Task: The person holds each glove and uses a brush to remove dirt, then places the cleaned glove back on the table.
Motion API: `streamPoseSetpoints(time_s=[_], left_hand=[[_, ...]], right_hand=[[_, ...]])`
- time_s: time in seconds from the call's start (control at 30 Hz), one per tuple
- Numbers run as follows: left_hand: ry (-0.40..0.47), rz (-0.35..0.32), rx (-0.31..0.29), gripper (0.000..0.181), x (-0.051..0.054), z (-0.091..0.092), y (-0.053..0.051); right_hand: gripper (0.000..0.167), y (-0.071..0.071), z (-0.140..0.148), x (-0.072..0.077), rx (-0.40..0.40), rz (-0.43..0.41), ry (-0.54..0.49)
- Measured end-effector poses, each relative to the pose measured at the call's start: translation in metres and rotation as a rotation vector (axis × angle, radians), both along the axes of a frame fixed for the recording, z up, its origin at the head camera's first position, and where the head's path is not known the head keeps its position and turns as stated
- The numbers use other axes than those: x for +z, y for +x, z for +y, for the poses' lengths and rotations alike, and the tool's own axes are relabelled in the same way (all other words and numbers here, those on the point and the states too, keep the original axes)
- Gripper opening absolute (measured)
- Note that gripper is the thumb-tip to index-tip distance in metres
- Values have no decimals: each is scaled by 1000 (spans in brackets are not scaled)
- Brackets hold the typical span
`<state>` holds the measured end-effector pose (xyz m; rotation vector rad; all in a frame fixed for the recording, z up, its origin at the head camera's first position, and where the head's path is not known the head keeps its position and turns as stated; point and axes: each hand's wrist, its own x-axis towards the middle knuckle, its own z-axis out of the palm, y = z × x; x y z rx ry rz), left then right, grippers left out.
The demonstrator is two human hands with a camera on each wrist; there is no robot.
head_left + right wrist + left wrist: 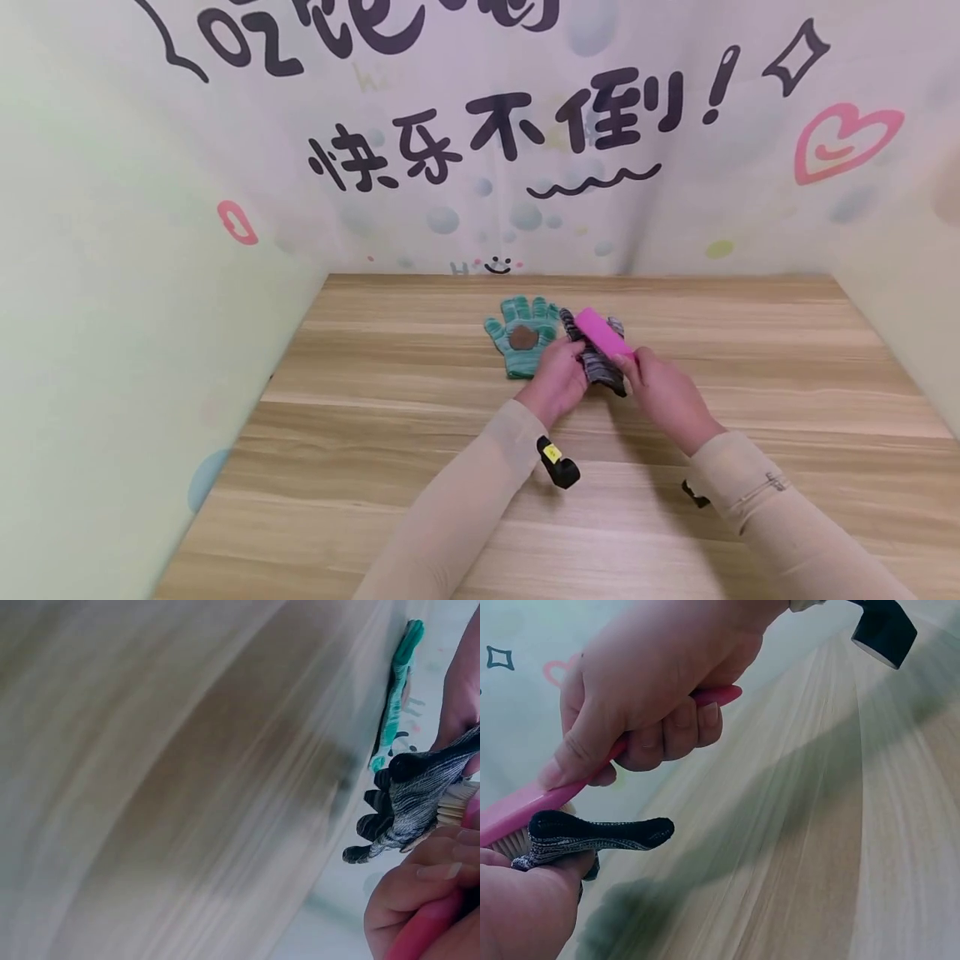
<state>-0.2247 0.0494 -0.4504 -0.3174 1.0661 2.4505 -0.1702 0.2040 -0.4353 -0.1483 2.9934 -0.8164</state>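
My left hand holds a dark grey-and-black knit glove above the table, its thumb on the glove's face. In my right hand is a pink brush, fingers wrapped round its handle, as the left wrist view shows. The pale bristles of the brush touch the grey glove. Just left of the hands, a teal glove lies flat with its fingers pointing away. A round brown patch marks that glove's palm. Part of the grey glove is covered by the brush and the hands.
The wood-grain table reaches back to a printed white wall cloth, with pale walls at both sides. A black camera mount hangs from the left wrist; another shows under the right sleeve.
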Motion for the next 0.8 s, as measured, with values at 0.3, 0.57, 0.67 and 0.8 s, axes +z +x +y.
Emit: streamPoseSetpoints(time_s=[0.3,0.57,0.67,0.8], left_hand=[[4,-12,11,48,-1,-1,3],[-2,-17,8,45,-2,-3,4],[4,-21,-2,44,-2,-3,4],[9,-14,-1,43,-3,-4,4]], right_hand=[[49,4,7,-1,-4,68,27],[48,4,10,-2,1,93,50],[48,4,11,-2,1,91,47],[48,5,12,-2,1,92,34]])
